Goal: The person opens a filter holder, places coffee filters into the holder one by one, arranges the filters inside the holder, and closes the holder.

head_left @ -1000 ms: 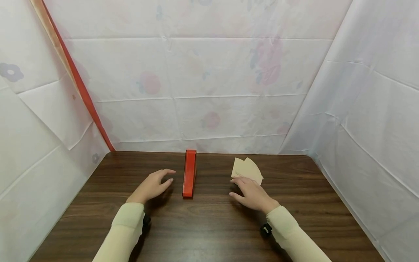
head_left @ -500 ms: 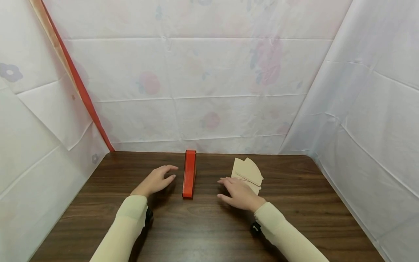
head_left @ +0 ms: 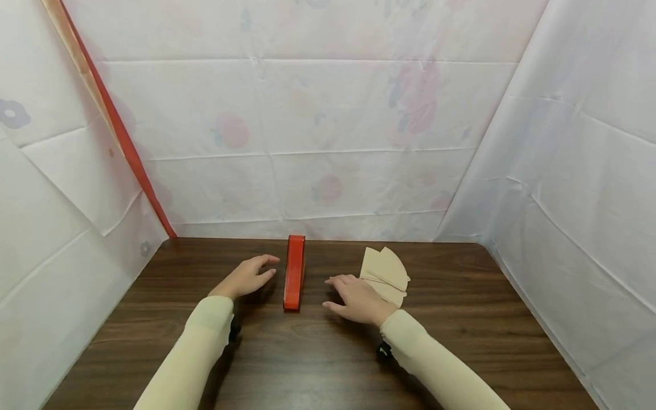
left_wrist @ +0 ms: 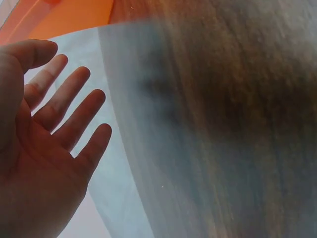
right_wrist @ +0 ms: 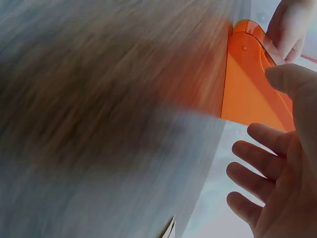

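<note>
A narrow red block-like object point(head_left: 294, 276) stands on the table between the two hands. Its flat orange side point(right_wrist: 245, 79) with a rounded corner shows in the right wrist view. To its left hovers my left hand point(head_left: 246, 278), fingers spread and relaxed, apart from it. On its other side my right hand point(head_left: 356, 299) is held with loosely extended fingers, also apart from it and holding nothing. Several pale, fan-shaped flat pieces point(head_left: 389, 266) lie overlapping just behind and right of my right hand, which partly covers them.
The dark wood-grain table point(head_left: 318, 364) ends at a white patterned cloth point(head_left: 328, 131) along the back. More white cloth point(head_left: 589, 199) hangs at the right side and at the left, where a red strip point(head_left: 128, 148) runs down the corner.
My right hand has moved left, off the pale pieces and toward the red object, uncovering more of them. My left hand has shifted slightly forward and right. The red object stays put.
</note>
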`<state>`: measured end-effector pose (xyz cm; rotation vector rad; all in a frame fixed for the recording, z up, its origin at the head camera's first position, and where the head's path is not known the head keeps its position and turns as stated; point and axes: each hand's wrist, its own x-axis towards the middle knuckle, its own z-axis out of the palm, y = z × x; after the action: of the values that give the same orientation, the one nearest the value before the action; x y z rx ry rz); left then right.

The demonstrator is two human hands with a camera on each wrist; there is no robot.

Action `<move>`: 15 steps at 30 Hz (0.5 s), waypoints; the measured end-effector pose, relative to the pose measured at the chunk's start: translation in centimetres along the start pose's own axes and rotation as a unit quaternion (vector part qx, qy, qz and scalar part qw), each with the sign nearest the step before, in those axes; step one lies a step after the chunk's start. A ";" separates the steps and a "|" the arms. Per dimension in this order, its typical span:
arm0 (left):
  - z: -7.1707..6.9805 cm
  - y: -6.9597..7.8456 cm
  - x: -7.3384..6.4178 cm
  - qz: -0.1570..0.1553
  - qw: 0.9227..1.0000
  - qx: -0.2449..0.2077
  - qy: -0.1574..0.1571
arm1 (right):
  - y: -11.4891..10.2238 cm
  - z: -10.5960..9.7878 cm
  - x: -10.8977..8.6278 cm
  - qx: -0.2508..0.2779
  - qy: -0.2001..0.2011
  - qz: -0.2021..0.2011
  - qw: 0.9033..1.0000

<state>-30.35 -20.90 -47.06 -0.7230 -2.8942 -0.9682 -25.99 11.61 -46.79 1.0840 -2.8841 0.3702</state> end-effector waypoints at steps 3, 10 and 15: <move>0.0 -0.2 0.2 -0.005 1.000 -0.004 0.000 | -0.4 0.3 0.5 0.001 -0.003 0.010 1.000; 0.3 -0.1 0.8 -0.028 0.999 -0.028 0.000 | -1.1 0.9 1.5 0.003 -0.004 0.023 1.000; 0.7 -0.3 1.3 -0.046 0.998 -0.043 -0.007 | -1.8 1.2 2.2 0.007 0.003 0.026 1.000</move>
<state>-31.52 -20.15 -47.56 -0.6070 -2.9370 -1.1073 -26.40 8.62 -47.32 1.0102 -2.9124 0.3964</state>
